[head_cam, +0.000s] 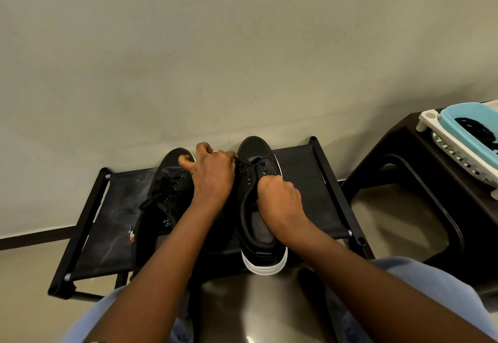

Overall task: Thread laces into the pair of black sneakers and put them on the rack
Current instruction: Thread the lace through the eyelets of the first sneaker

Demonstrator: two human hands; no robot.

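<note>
Two black sneakers with white soles stand side by side on the black fabric rack (pixel 301 178), toes toward the wall. The left sneaker (pixel 164 197) has laces threaded, loose ends trailing to its left. My left hand (pixel 213 175) lies between the shoes with curled fingers and pinches the black lace at the upper eyelets of the right sneaker (pixel 256 151). My right hand (pixel 280 202) is curled over that shoe's right side near the opening; what its fingers hold is hidden.
A dark brown plastic stool (pixel 420 175) stands to the right, carrying a white slotted basket (pixel 458 154) and a light blue tub (pixel 466 116) with a black item inside. A pale wall rises behind the rack. My knees in light blue trousers are below.
</note>
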